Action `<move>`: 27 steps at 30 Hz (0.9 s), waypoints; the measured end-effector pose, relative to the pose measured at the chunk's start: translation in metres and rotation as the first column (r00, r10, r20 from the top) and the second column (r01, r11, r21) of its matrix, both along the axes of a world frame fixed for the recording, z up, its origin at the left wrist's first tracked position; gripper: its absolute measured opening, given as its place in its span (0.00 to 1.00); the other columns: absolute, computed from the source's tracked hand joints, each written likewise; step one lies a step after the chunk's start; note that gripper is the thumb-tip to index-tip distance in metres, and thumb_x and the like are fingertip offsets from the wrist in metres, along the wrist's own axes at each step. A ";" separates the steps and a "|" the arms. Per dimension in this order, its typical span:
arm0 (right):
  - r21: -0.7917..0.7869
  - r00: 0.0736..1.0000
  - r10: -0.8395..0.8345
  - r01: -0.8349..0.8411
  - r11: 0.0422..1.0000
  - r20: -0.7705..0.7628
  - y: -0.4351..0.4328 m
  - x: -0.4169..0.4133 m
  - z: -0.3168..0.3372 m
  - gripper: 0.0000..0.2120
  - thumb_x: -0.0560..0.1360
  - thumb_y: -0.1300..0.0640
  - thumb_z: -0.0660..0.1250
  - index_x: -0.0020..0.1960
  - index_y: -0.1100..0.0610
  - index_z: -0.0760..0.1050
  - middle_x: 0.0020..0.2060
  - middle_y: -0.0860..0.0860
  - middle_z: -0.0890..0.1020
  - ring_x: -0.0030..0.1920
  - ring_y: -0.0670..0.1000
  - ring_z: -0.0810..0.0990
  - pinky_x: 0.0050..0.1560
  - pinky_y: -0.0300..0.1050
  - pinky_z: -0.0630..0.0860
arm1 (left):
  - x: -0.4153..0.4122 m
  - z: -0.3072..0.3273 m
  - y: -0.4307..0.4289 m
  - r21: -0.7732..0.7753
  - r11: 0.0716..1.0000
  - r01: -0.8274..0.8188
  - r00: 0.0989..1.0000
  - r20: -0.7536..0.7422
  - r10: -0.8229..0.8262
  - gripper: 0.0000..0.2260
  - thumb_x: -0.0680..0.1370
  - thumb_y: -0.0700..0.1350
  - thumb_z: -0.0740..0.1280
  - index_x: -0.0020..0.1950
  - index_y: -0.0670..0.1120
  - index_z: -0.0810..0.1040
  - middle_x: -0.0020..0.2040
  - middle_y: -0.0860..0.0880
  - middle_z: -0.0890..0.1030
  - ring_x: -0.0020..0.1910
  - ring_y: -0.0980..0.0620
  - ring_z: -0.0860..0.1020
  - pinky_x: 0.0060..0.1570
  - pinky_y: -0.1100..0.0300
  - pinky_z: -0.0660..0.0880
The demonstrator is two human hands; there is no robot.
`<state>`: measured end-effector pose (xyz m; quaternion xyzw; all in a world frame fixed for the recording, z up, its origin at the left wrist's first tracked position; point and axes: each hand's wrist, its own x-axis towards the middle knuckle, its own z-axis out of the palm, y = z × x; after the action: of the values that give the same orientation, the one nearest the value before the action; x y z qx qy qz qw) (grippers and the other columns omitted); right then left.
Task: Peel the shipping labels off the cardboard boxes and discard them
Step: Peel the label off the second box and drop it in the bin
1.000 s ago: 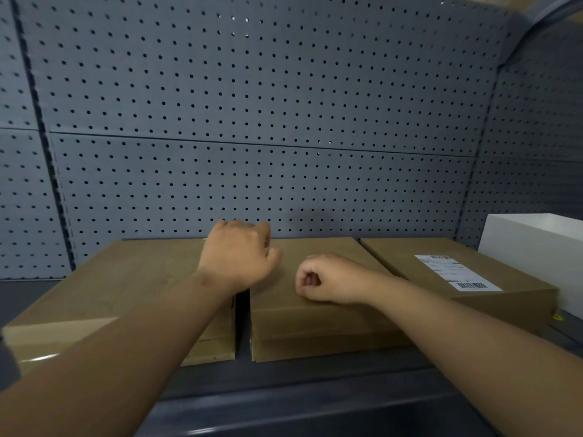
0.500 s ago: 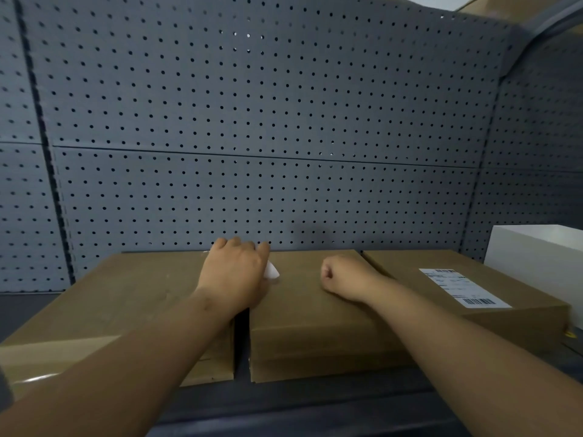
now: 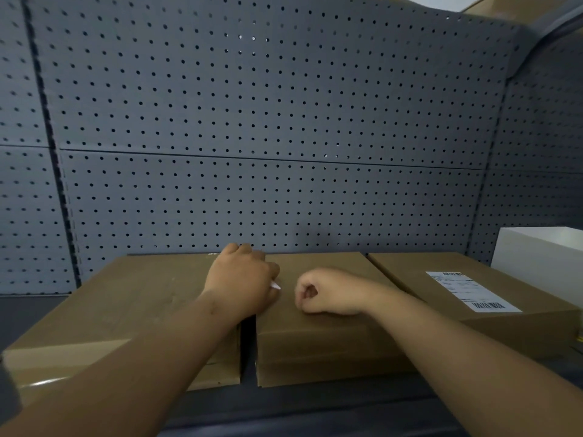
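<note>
While three boxes (image 3: pixel 315 342) bear one label (image 3: pixel 473 291), both hands (image 3: pixel 243 279) rest curled, left pinching something white.

- Left hand (image 3: pixel 243 280) curled over the gap between left box (image 3: pixel 126 298) and middle box (image 3: pixel 321 339), a white scrap (image 3: pixel 275 286) (identity unclear) at its fingers
- Right hand (image 3: pixel 328 291) fisted on middle box
- Shipping label (image 3: pixel 470 291) flat on right box (image 3: pixel 511 326)

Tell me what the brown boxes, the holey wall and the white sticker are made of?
The brown boxes look like cardboard: matte tan, folded edges; the left one has shiny tape on it. The holey wall is grey pegboard, probably painted metal, though the picture cannot settle that. The white sticker seems to be paper, printed with black barcodes.
</note>
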<state>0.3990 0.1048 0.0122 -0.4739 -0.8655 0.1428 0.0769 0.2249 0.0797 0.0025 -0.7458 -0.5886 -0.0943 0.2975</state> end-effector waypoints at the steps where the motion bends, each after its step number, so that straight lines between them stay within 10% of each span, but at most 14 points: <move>1: -0.006 0.999 -0.042 0.042 0.999 0.009 0.004 0.008 0.004 0.03 0.76 0.57 0.65 0.46 0.50 0.77 0.41 0.42 0.78 0.45 0.45 0.77 0.45 0.38 0.71 | -0.001 -0.001 0.001 -0.026 1.000 0.011 1.000 -0.020 -0.012 0.13 0.76 0.55 0.56 0.46 0.52 0.78 0.47 0.50 0.80 0.50 0.48 0.74 0.48 0.57 0.61; 4: 0.059 0.978 -0.209 0.209 0.976 -0.004 0.011 0.015 0.004 0.08 0.77 0.57 0.63 0.52 0.58 0.78 0.51 0.52 0.82 0.48 0.50 0.78 0.51 0.43 0.74 | -0.002 -0.004 0.003 -0.078 0.996 0.034 0.999 -0.035 -0.037 0.14 0.77 0.57 0.56 0.48 0.52 0.78 0.48 0.51 0.80 0.54 0.48 0.74 0.53 0.57 0.63; 9: 0.027 1.000 0.031 -0.031 0.999 0.004 0.005 -0.011 -0.007 0.03 0.75 0.56 0.65 0.48 0.52 0.78 0.37 0.39 0.74 0.42 0.43 0.74 0.36 0.32 0.66 | -0.005 -0.006 0.005 -0.096 0.995 0.042 0.998 -0.040 -0.046 0.14 0.77 0.57 0.56 0.50 0.52 0.78 0.48 0.50 0.82 0.55 0.48 0.75 0.56 0.57 0.64; 14: 0.078 0.934 -0.358 0.355 0.931 0.021 0.047 0.024 0.003 0.10 0.77 0.58 0.63 0.51 0.60 0.81 0.53 0.53 0.84 0.53 0.53 0.82 0.58 0.48 0.77 | -0.011 -0.004 0.008 -0.129 0.990 0.060 0.996 -0.052 -0.067 0.16 0.78 0.58 0.56 0.55 0.52 0.79 0.50 0.50 0.82 0.55 0.48 0.74 0.58 0.58 0.64; 20: 0.083 0.991 -0.132 0.133 0.988 -0.008 0.047 -0.035 -0.007 0.09 0.76 0.57 0.64 0.51 0.61 0.78 0.49 0.55 0.81 0.51 0.56 0.79 0.47 0.45 0.73 | -0.010 -0.004 0.007 -0.136 0.989 0.064 0.995 -0.063 -0.073 0.15 0.78 0.57 0.57 0.54 0.53 0.79 0.50 0.50 0.82 0.54 0.49 0.75 0.56 0.58 0.63; 24: 0.130 0.916 -0.402 0.397 0.908 0.010 0.069 -0.004 -0.001 0.16 0.76 0.64 0.59 0.30 0.59 0.67 0.29 0.55 0.70 0.29 0.52 0.69 0.38 0.44 0.70 | -0.010 -0.005 0.008 -0.121 0.990 0.066 0.995 -0.069 -0.075 0.16 0.78 0.57 0.56 0.56 0.52 0.78 0.52 0.50 0.82 0.55 0.48 0.75 0.56 0.58 0.64; 27: 0.158 0.965 -0.262 0.257 0.953 0.011 0.063 -0.026 -0.009 0.09 0.76 0.62 0.60 0.38 0.61 0.75 0.38 0.56 0.79 0.39 0.55 0.77 0.46 0.45 0.75 | -0.009 -0.005 0.009 -0.115 0.991 0.063 0.994 -0.083 -0.072 0.15 0.78 0.56 0.57 0.56 0.52 0.78 0.52 0.50 0.82 0.56 0.48 0.75 0.57 0.58 0.64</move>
<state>0.3729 0.1675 0.0032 -0.5780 -0.8055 0.0561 0.1181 0.2158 0.0888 -0.0021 -0.7842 -0.5539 -0.0386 0.2770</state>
